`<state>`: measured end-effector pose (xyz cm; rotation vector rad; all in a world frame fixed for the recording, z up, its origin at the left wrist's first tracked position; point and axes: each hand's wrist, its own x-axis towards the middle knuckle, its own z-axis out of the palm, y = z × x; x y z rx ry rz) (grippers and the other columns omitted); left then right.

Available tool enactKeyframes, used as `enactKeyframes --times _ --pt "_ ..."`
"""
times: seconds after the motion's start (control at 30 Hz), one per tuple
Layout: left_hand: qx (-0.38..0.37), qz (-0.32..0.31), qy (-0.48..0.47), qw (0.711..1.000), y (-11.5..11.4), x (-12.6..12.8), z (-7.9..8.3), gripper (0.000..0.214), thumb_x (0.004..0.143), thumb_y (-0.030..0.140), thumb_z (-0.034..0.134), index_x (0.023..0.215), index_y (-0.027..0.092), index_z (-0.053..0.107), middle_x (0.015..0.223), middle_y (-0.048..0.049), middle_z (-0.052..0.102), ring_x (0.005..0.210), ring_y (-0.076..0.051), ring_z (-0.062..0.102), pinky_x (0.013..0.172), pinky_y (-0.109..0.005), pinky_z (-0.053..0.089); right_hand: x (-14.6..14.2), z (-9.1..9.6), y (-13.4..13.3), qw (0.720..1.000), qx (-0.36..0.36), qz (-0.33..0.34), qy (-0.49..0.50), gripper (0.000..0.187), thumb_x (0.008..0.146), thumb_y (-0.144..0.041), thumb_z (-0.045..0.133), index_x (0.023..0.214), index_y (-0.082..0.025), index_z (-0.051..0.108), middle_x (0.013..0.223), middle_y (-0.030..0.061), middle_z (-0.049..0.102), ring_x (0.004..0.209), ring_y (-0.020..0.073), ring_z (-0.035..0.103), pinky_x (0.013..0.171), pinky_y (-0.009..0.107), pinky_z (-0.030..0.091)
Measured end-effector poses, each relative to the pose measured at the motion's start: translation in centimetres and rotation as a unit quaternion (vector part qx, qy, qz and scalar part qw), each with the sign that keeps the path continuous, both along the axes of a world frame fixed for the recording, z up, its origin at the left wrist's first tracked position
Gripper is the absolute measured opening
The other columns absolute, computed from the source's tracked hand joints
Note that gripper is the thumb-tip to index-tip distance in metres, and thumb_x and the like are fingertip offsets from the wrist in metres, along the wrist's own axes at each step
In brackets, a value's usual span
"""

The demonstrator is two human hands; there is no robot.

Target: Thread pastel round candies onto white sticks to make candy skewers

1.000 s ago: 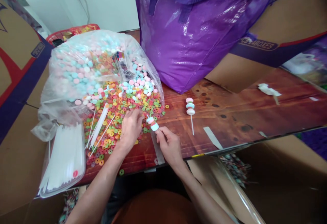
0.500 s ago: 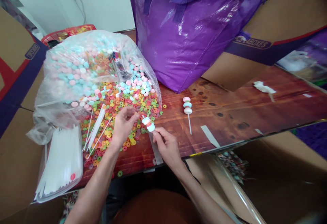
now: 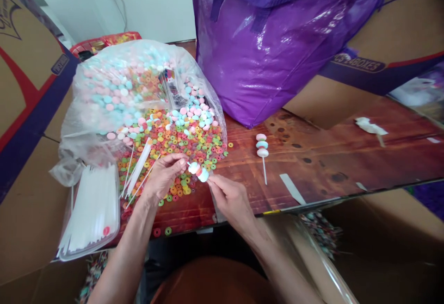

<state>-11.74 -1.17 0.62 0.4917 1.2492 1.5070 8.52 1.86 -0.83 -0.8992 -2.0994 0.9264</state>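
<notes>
My right hand [image 3: 231, 200] pinches the stick of a candy skewer [image 3: 197, 171] that carries blue, pink and white discs. My left hand [image 3: 163, 176] meets the skewer's tip with pinched fingertips, over a spread of small coloured candy rings [image 3: 180, 144]. What the left fingertips hold is too small to make out. A finished skewer [image 3: 262, 149] with three discs lies on the wooden table [image 3: 329, 156] to the right of my hands.
A clear plastic bag [image 3: 114, 86] of pastel discs and rings lies open at the left. White sticks [image 3: 92, 211] sit in a clear packet near the table's front left. A big purple bag [image 3: 277, 40] and cardboard boxes [image 3: 381, 26] stand behind.
My left hand lifted off the ring pile and came to the skewer's tip. The skewer and my right hand shifted slightly left.
</notes>
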Motion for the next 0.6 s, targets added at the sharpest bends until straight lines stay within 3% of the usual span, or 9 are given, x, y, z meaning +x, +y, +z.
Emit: enactKeyframes --times 0.33,0.6 --pt "-0.017 -0.054 0.106 0.993 -0.8 -0.8 -0.5 0.030 0.060 0.039 0.089 0.079 0.018 0.079 0.065 -0.0005 0.067 0.060 -0.010 0.056 0.060 -0.022 0.045 1.0 1.6 0.5 0.993 0.063 0.054 -0.085 0.031 0.097 -0.020 0.042 0.074 -0.020 0.063 0.066 0.0013 0.060 0.059 0.0130 0.052 0.061 0.024 0.036" --pt "-0.003 -0.077 0.175 0.982 -1.0 -0.7 -0.7 0.023 0.069 0.038 0.084 0.077 0.018 0.078 0.064 -0.0001 0.065 0.060 -0.010 0.054 0.058 -0.022 0.042 -0.2 1.8 -0.7 0.997 0.073 0.003 -0.025 0.029 0.098 -0.015 0.041 0.075 -0.019 0.060 0.064 -0.0001 0.056 0.056 0.0117 0.049 0.059 0.024 0.037"
